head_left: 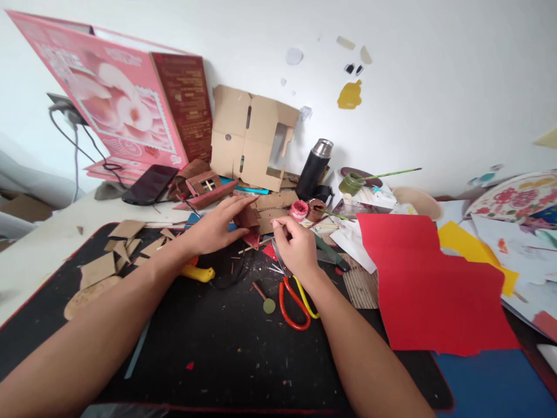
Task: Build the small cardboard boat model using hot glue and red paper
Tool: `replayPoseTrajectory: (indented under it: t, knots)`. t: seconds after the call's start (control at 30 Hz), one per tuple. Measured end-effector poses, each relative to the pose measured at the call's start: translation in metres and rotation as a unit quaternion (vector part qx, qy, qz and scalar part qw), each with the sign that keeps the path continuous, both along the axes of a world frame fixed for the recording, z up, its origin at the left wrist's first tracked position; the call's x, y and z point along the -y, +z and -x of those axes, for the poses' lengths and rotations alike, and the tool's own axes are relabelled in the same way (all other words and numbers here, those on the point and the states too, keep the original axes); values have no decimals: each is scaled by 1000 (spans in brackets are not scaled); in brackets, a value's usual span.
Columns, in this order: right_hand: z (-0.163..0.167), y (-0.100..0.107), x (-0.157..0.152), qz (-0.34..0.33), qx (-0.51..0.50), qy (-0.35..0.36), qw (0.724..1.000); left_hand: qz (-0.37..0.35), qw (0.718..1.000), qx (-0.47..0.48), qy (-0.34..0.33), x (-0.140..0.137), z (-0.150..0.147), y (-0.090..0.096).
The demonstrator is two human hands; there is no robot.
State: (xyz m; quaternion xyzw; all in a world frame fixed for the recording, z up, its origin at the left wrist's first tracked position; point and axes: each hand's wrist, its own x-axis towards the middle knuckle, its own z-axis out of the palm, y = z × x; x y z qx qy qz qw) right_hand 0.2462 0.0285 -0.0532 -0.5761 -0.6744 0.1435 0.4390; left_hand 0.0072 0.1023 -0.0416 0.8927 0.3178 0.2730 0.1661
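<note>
My left hand point(220, 227) is stretched out with fingers and thumb apart, beside a small reddish-brown cardboard model point(248, 220). Its fingertips reach over the model's top; whether they touch it I cannot tell. My right hand point(296, 248) is closed in a pinch just right of the model, and whatever is between its fingertips is too small to name. Below that hand lie scissors point(296, 307) with red and yellow handles, their blades partly hidden by it. A yellow-handled tool point(198, 273) with a dark cord rests under my left wrist.
Cardboard scraps point(99, 268) lie on the black mat point(209, 354) at left. Behind stand a brown cardboard boat point(209, 188), a phone point(150, 184), a black thermos point(314, 168) and open paint jars point(299, 210). Red paper point(435, 284) covers the right side.
</note>
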Motion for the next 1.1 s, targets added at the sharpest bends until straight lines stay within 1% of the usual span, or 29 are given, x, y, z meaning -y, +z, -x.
replayPoseTrajectory:
  t: [0.33,0.5,0.7,0.8,0.9,1.0,1.1]
  knots:
    - [-5,3,-2,-3,11,-5,1000,3,1000,-24,-7,-3,3,2]
    - [-5,4,-3,4,26,1,1000,35,999,-26,-19,-5,7,2]
    - [-4,1,-3,6,51,28,998,61,997,-32,-28,-9,9,4]
    - [-4,-1,-4,15,70,38,997,55,998,-42,-6,-12,9,3]
    - [-5,-2,-5,19,84,37,996,16,998,-47,38,-15,10,-1]
    - [-5,-3,-6,25,88,36,995,-17,996,-58,66,-19,13,-5]
    - [-5,-4,-7,29,93,37,995,-20,992,-87,86,-21,16,-8]
